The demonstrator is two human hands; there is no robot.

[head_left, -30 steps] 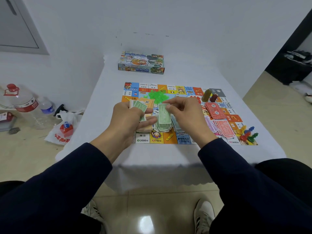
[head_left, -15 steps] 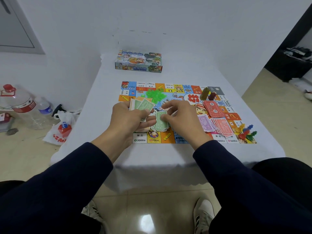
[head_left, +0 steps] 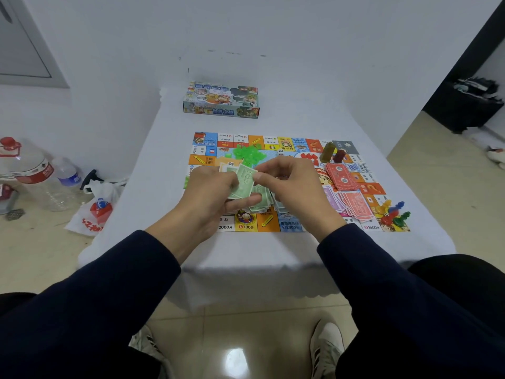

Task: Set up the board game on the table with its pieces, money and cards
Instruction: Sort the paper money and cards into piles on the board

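Note:
A colourful game board [head_left: 247, 224] lies on the white table [head_left: 153, 203]. My left hand [head_left: 210, 198] grips a fanned stack of paper money. A green banknote [head_left: 244, 180] stands on top of that stack, and my right hand [head_left: 296, 187] pinches its right edge. Under my hands a loose pile of green notes [head_left: 262, 203] rests on the board. Red cards [head_left: 340, 176] and pink and purple notes [head_left: 352, 205] lie to the right. Green plastic houses [head_left: 250, 153] are heaped behind my hands. Coloured pawns [head_left: 393, 212] sit at the board's near right corner.
The game box [head_left: 221, 101] stands at the table's far end. Two tall brown and red pieces [head_left: 332, 153] stand near the board's far right corner. Plastic bottles [head_left: 35, 173] and a white bag [head_left: 95, 212] are on the floor to the left. My shoes [head_left: 326, 348] are below the table edge.
My right hand has lifted from the pile on the board and moved left to the stack in my left hand, now pinching a green note on it. The view shifted slightly.

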